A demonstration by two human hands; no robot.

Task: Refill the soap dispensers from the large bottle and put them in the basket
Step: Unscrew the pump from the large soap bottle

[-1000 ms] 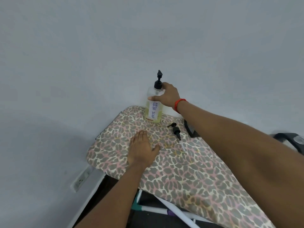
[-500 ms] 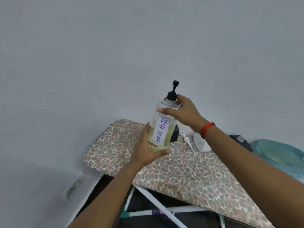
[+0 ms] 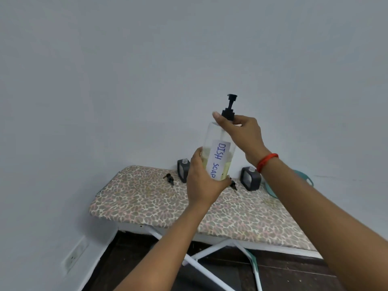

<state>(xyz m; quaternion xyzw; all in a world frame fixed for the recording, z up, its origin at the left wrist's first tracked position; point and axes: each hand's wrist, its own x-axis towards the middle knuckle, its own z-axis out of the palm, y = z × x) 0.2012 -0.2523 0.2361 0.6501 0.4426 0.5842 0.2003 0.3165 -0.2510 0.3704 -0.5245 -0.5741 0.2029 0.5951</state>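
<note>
Large bottle (image 3: pixel 219 156) held near-upright at frame centre, base gripped by left hand (image 3: pixel 202 185); pump collar (image 3: pixel 227 113) above pinched by right hand (image 3: pixel 243 133); unscrewing judged next.

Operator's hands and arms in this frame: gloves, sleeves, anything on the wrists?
No gloves, and no sleeves in view: both forearms are bare. A thin red band circles the wrist of the right hand. Nothing visible is worn on the left hand or its wrist.
</note>
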